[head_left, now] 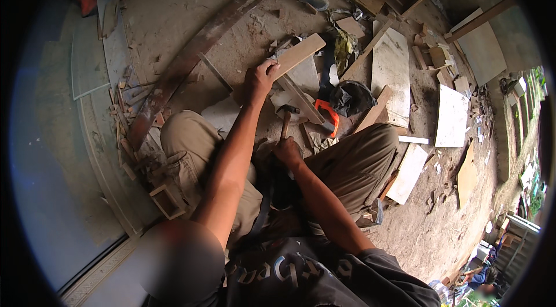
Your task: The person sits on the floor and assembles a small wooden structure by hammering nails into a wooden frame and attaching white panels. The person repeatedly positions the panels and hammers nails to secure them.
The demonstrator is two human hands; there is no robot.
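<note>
I'm watching a person on the floor [449, 223], knees spread, with the work between them. The left hand [263, 79] has its fingers closed around the edge of a pale wooden board [301, 55], which slants out ahead of the knees. A narrower wooden strip [301, 100] runs near it; whether the two touch or are joined, I can't tell from here. The right hand [286, 151] is wrapped around the handle of a hammer [285, 126], its head up and apart from the board.

To my eye, this is early or midway: the board is in hand and the hammer ready, but I see no nail, and no finished joint that I could swear to. Any fastening looks still left to do. An orange handle [328, 116], perhaps a saw's, lies beside a black bag [352, 98], untouched.
</note>
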